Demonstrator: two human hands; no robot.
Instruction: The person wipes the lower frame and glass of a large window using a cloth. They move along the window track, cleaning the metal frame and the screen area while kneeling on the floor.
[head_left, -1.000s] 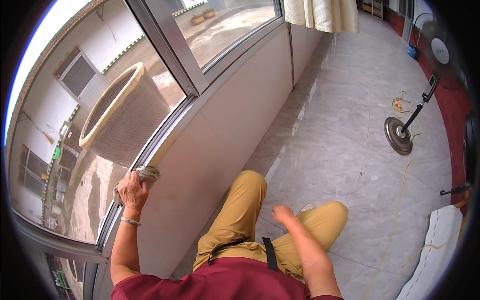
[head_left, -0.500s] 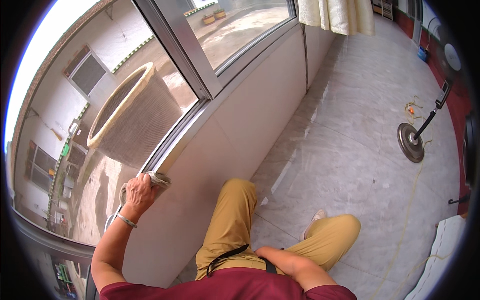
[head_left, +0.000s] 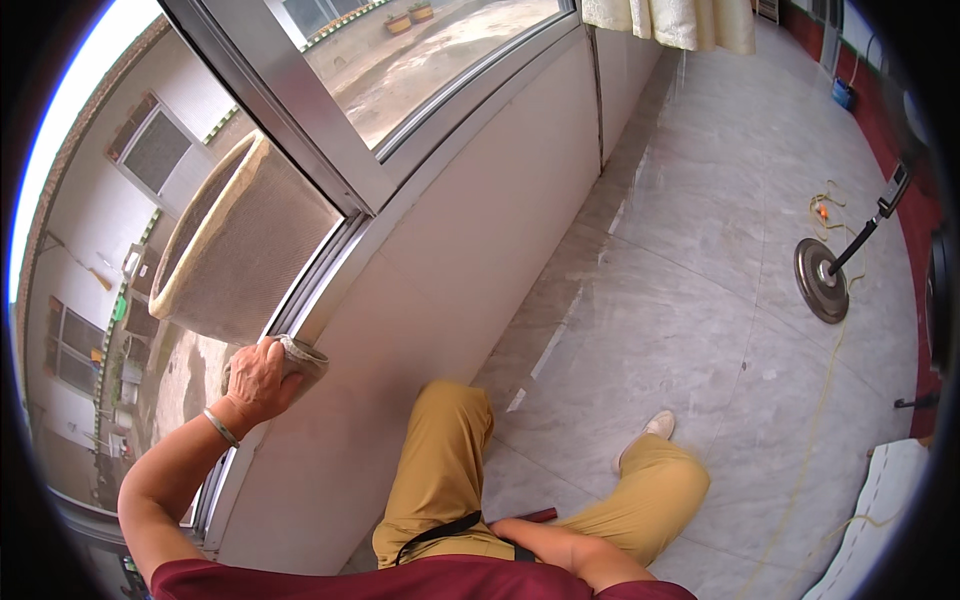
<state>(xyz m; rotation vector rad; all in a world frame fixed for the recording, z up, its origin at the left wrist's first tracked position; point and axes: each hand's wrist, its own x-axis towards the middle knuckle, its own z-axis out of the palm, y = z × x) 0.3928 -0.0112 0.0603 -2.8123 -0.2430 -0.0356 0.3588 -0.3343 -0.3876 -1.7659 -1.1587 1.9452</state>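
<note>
A crumpled grey cloth (head_left: 302, 358) sits on the window sill (head_left: 330, 290) at the bottom edge of the metal window frame (head_left: 300, 120). The left hand (head_left: 258, 378) presses down on it, fingers closed around the wad. The right hand is hidden behind the body; only its forearm (head_left: 560, 545) shows, so its state cannot be told. Below, tan trousers (head_left: 445, 470) kneel on a grey tiled floor (head_left: 700, 250). A round fan base (head_left: 822, 280) stands well apart.

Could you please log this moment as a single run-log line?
left hand: pressing cloth on window track | right hand: hidden, forearm at waist | posture: crouched on floor
</note>
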